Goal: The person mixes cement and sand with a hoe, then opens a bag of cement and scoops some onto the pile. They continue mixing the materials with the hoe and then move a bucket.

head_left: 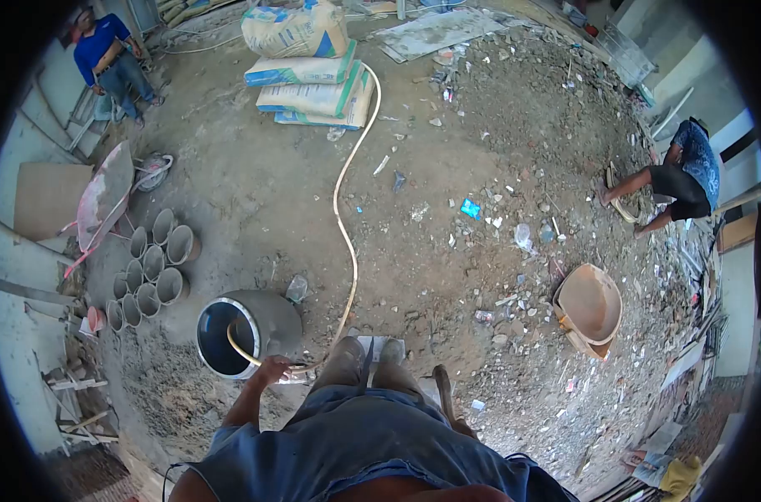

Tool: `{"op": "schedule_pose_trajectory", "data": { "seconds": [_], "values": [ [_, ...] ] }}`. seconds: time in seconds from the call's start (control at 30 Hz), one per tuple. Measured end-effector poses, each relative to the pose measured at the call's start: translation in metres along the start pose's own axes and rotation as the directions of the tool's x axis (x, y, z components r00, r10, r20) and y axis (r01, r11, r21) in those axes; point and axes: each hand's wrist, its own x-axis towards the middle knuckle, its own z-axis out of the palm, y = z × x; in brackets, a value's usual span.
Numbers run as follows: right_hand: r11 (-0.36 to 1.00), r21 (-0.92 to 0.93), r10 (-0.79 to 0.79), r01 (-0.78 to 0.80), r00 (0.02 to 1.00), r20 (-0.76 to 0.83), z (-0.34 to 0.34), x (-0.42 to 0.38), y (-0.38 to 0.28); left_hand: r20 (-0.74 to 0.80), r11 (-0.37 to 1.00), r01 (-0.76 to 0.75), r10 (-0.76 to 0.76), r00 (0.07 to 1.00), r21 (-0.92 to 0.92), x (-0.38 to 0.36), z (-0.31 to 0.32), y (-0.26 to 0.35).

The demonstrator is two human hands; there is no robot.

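Left grip (275, 368): hose (344, 226) held into drum (277, 321), wearer's ten o'clock | right grip (442, 385): can't be told | hose could be dislodged by tugging

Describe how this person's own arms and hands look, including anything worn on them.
The bare, ungloved left hand shows no ring, watch or marking that can be made out. The left forearm is uncovered beyond the faded blue cloth shirt. The right hand cannot be made out clearly.

ground (263, 209): bare dirt, pretty rubbly right side
barrel (278, 316): sitting on it
hose (336, 197): snaking across
buckets (153, 263): all bunched together
bags (309, 98): stacked
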Motion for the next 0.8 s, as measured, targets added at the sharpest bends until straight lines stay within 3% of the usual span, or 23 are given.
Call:
{"op": "schedule_pose_trajectory", "data": {
  "seconds": [0.03,0.1,0.13,0.17,0.2,0.23,0.27,0.3,0.33,0.4,0.5,0.53,0.6,0.67,0.73,0.77,0.8],
  "values": [
    [1.000,-0.009,-0.012,0.012,1.000,0.008,-0.010,-0.013,-0.035,0.021,0.997,0.030,-0.029,0.999,-0.065,0.005,0.002,0.004],
    [0.998,-0.055,-0.010,0.011,1.000,0.008,-0.034,-0.015,-0.096,0.004,0.996,0.001,-0.001,1.000,0.088,0.022,0.007,0.012],
    [0.996,-0.093,-0.004,0.004,1.000,0.004,-0.042,0.000,-0.120,-0.018,0.997,0.019,-0.017,1.000,0.075,0.030,0.009,0.021],
    [0.984,-0.176,0.034,-0.043,0.998,-0.055,-0.048,0.064,-0.111,0.000,0.994,0.068,-0.068,0.998,0.089,0.033,0.010,0.038],
    [0.973,-0.226,0.035,-0.053,0.996,-0.085,-0.059,0.089,-0.139,0.175,0.947,-0.291,0.266,0.948,0.137,0.080,0.001,-0.006],
    [0.960,-0.264,0.059,-0.089,0.991,-0.119,-0.067,0.092,-0.155,0.324,0.786,-0.614,0.562,0.761,0.078,0.124,-0.008,-0.045],
    [0.963,-0.262,0.040,-0.066,0.994,-0.103,-0.078,0.088,-0.172,0.232,0.965,-0.248,0.260,0.937,-0.080,0.116,-0.004,-0.022],
    [0.968,-0.250,-0.016,-0.007,0.996,-0.092,-0.085,0.084,-0.219,0.180,0.962,0.115,-0.071,0.981,-0.248,0.123,-0.011,0.022],
    [0.966,-0.256,-0.068,0.039,0.992,-0.105,-0.089,0.069,-0.260,0.144,0.979,-0.045,0.075,0.987,-0.198,0.184,-0.008,-0.021],
    [0.949,-0.293,-0.153,0.115,0.982,-0.110,-0.098,0.039,-0.328,0.139,0.985,0.102,-0.083,0.987,-0.137,0.174,-0.044,0.064],
    [0.927,-0.203,-0.344,0.317,0.932,-0.116,-0.107,-0.009,-0.416,0.070,0.992,0.068,-0.061,0.996,-0.103,0.164,-0.096,0.201],
    [0.911,-0.180,-0.394,0.372,0.912,-0.112,-0.109,-0.035,-0.446,0.031,0.993,0.027,-0.024,0.999,-0.114,0.160,-0.113,0.241],
    [0.871,-0.122,-0.490,0.477,0.864,-0.119,-0.108,-0.078,-0.496,-0.129,0.939,-0.231,0.204,0.970,-0.254,0.185,-0.146,0.280],
    [0.845,-0.106,-0.534,0.524,0.839,-0.103,-0.106,-0.116,-0.532,-0.195,0.904,-0.344,0.301,0.933,-0.252,0.182,-0.174,0.333],
    [0.749,-0.014,-0.660,0.663,0.743,-0.110,-0.101,-0.138,-0.555,-0.250,0.839,-0.480,0.423,0.871,-0.254,0.212,-0.195,0.343],
    [0.755,-0.032,-0.655,0.655,0.753,-0.063,-0.096,-0.131,-0.560,-0.248,0.854,-0.472,0.420,0.873,-0.217,0.215,-0.203,0.350],
    [0.750,0.164,-0.654,0.641,0.756,0.035,-0.091,-0.114,-0.564,-0.248,0.861,-0.477,0.430,0.868,-0.175,0.218,-0.210,0.368]
  ]
}}
